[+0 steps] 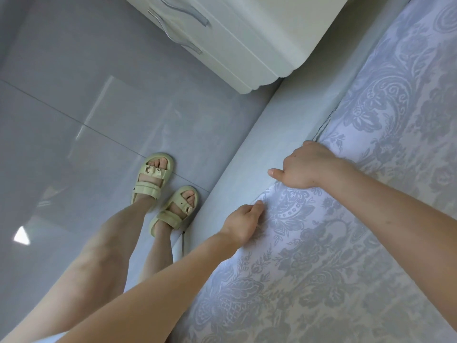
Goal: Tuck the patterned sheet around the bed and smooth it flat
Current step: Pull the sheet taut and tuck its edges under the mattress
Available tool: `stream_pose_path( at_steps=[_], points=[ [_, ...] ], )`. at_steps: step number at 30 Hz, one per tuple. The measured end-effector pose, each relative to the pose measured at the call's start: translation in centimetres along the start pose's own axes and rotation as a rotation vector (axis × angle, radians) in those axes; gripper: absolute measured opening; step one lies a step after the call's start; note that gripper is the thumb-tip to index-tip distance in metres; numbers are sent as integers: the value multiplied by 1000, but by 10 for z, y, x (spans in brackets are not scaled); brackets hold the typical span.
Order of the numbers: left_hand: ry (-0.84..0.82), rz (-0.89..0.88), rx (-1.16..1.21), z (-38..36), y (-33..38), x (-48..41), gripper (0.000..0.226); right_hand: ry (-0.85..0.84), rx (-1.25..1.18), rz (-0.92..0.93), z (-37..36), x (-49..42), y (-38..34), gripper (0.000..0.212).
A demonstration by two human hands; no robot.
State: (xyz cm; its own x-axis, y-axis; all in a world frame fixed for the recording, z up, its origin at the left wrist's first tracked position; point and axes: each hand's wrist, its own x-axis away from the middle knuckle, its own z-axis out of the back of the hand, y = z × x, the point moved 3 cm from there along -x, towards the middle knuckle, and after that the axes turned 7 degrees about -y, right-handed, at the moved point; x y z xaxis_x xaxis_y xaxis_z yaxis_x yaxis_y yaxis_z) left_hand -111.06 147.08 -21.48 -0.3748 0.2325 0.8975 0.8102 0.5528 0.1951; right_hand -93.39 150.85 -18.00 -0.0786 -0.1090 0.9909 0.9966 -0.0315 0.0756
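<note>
The patterned sheet (pixel 346 219), white with grey floral and paisley figures, covers the top of the bed on the right. Its edge runs along the plain pale-grey side of the bed (pixel 235 169). My right hand (pixel 306 167) is at that edge, fingers curled down into the gap between sheet and bed side, thumb sticking out to the left. My left hand (pixel 243 222) lies a little nearer to me on the same edge, fingers pinching or pressing the sheet's border. Fingertips of both hands are hidden by the fabric.
A white bedside cabinet (pixel 235 40) with curved metal handles stands against the bed at the top. The glossy grey tiled floor (pixel 74 107) fills the left. My legs and feet in pale green sandals (pixel 153 177) stand close to the bed side.
</note>
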Motion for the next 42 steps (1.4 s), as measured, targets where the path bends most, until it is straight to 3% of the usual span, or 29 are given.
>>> stream_pose_path(
  at_steps=[6,11,13,17,23,26,28,32,42],
  points=[
    [-333,189,82,-36,-7,-14,74,25,28,28,-11,21,7,73],
    [-398,209,70,-35,-2,-34,86,-71,65,-9,-4,3,2,71],
    [-395,197,39,-28,-1,-41,93,-98,93,-18,-7,-4,0,71],
    [-233,207,15,-6,5,-22,89,-114,91,-46,-7,-14,-2,74],
    [143,-105,-138,4,2,15,65,-118,58,-55,-7,-15,-3,77],
    [39,-74,-22,-4,-8,3,79,-32,-10,-35,-5,-11,-2,75],
    [-4,-31,9,-10,-13,-5,86,125,-92,-5,-1,-2,-1,66],
    [-81,49,48,-18,-14,-12,72,379,7,48,-8,21,-6,60],
    [-115,64,118,-8,-22,-13,57,177,210,-38,-24,-4,-20,74]
  ],
)
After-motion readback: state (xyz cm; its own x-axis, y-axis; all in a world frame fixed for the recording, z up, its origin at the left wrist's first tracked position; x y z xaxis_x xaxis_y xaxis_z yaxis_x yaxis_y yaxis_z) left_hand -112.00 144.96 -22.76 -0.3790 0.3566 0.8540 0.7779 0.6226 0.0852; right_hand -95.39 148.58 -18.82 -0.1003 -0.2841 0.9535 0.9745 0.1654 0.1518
